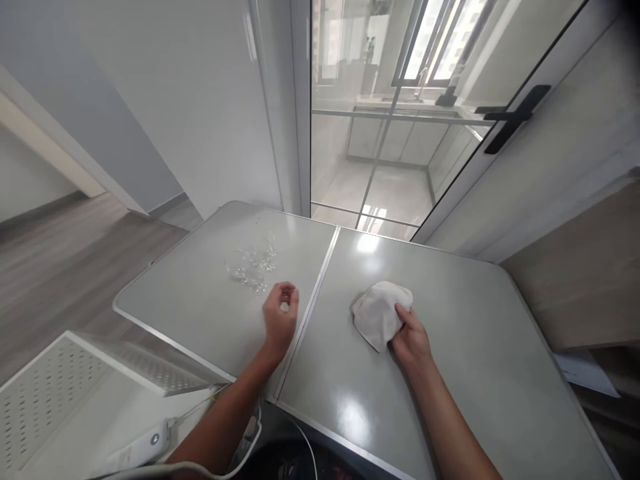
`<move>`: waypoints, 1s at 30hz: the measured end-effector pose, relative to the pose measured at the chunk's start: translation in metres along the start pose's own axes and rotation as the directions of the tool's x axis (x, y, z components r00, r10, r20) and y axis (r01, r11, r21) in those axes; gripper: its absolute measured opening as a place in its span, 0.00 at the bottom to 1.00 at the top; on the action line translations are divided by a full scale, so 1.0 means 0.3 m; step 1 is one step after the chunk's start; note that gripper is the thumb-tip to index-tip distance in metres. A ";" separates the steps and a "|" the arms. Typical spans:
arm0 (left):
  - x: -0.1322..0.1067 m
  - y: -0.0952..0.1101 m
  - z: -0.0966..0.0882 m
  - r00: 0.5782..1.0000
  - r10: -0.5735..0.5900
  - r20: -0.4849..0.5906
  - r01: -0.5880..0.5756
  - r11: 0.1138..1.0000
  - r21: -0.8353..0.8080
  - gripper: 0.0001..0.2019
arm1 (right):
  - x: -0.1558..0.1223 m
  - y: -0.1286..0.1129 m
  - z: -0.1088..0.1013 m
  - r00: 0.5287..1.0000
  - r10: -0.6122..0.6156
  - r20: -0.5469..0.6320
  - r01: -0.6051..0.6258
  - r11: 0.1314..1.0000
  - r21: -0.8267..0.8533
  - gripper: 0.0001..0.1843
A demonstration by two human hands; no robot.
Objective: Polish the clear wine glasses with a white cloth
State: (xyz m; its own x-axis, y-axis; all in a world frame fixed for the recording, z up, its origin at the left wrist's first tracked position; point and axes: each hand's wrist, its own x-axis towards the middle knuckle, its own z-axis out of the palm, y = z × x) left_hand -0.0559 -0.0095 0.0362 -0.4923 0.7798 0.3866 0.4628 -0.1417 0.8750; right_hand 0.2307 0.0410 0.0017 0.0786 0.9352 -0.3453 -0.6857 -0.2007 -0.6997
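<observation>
In my right hand (413, 339) is a crumpled white cloth (381, 313), pinched at its right side between thumb and fingers. The cloth is on or just above the right half of the grey folding table (465, 320); I cannot tell which. My left hand (281, 313) is curled over the left half, near the center seam, with thumb and fingertips pressed together. Whatever that pinch may contain is hidden or too small to make out. Just beyond my left hand lies a loose cluster of small clear pieces (255, 267), apparently plastic or glass.
A white perforated metal piece (50, 380) stands at the lower left. By it lies a white power strip (137, 448) with cables. Behind the table is a glass-paned door (395, 147) with a black handle (515, 120). A metal seam (313, 300) divides the tabletop.
</observation>
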 end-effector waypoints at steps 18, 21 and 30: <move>0.157 -0.256 -0.127 0.967 -0.191 -0.166 0.211 0.970 0.116 0.22 | 0.046 0.001 -0.041 0.948 -0.289 -0.133 0.309 0.934 0.177 0.13; 0.158 -0.250 -0.113 0.964 -0.165 -0.207 0.180 0.982 0.055 0.21 | 0.053 0.000 -0.035 0.955 -0.277 -0.106 0.292 0.940 0.175 0.14; 0.157 -0.057 0.092 0.906 0.215 0.365 -0.270 0.957 0.108 0.25 | 0.076 0.005 0.002 0.956 -0.288 -0.056 0.293 0.944 0.151 0.17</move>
State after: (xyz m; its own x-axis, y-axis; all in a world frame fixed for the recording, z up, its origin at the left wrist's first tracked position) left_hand -0.0668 0.0464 0.0313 -0.0771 0.8987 0.4317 0.6552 -0.2807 0.7014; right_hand 0.2308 0.0621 -0.0068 0.3131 0.9355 -0.1635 -0.7336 0.1289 -0.6672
